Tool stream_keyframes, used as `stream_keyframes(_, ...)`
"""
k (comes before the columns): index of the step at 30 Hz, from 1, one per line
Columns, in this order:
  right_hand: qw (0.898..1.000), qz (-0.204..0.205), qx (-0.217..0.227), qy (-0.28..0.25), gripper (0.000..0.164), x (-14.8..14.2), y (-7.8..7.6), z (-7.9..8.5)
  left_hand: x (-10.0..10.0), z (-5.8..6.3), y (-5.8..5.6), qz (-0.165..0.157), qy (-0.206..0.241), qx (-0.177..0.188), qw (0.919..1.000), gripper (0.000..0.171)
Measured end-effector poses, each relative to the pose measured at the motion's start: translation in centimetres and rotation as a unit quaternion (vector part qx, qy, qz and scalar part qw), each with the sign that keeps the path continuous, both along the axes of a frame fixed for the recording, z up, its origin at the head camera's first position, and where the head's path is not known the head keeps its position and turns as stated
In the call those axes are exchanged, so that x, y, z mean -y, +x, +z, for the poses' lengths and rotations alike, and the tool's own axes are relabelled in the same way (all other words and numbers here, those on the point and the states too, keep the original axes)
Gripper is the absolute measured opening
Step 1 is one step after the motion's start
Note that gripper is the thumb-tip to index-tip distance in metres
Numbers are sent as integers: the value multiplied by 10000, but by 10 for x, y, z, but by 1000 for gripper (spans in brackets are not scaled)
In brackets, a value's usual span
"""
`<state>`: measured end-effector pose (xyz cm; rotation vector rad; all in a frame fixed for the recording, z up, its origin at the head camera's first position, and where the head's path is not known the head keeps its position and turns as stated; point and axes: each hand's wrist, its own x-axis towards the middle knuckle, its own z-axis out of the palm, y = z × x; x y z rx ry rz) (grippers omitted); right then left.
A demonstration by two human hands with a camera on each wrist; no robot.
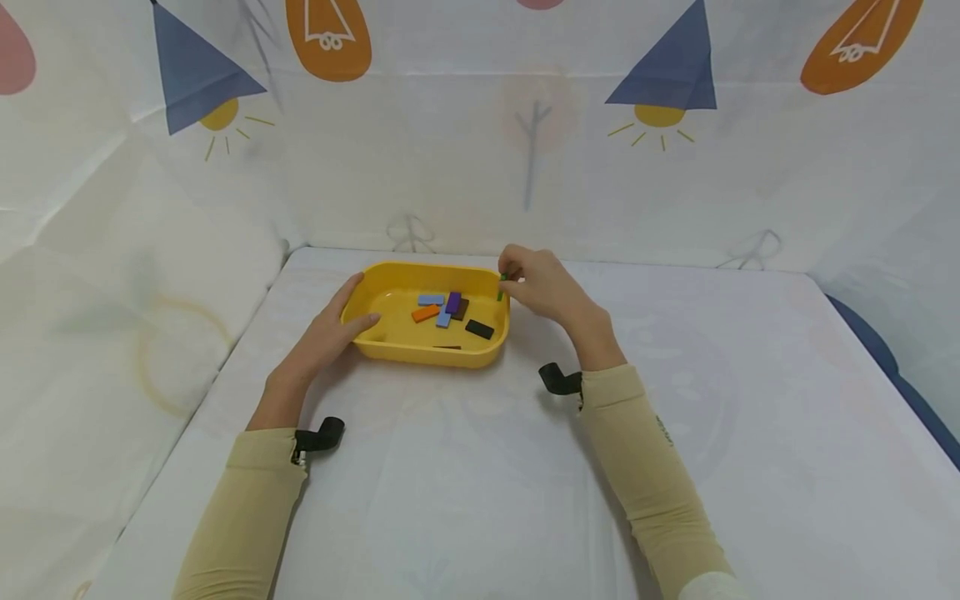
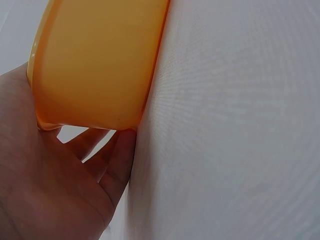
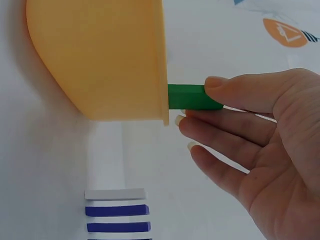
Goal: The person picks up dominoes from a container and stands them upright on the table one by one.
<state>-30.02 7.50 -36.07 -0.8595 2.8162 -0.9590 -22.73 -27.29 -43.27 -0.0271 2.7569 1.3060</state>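
Note:
My left hand grips the left end of a yellow plastic tray, thumb over the rim and fingers along the outside. In the left wrist view those fingers lie against the tray's end wall. At the right rim my right hand pinches a small green block between thumb and fingers; part of it is hidden behind the tray wall. Inside the tray lie an orange block, light blue blocks, a purple block, a brown block and a black block.
A white cloth covers the table. Behind the tray stands a white patterned sheet. Several purple and white bars show low in the right wrist view; whether they are printed or solid I cannot tell.

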Motion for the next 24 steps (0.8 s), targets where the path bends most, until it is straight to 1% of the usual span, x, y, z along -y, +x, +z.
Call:
stream_keyframes(4,9999,-101,-23,-70,17,-5,1,2,0,1,1,4,29,19,10000,81)
stream_keyframes(11,9992,-121,-243,-298,16,-11,2,6,0,2,0,-2,26,42,10000,82)
stream_keyframes(24,9976,-285,32,-631,17,-18,-1,6,0,2,0,-15,52,40,10000,81)
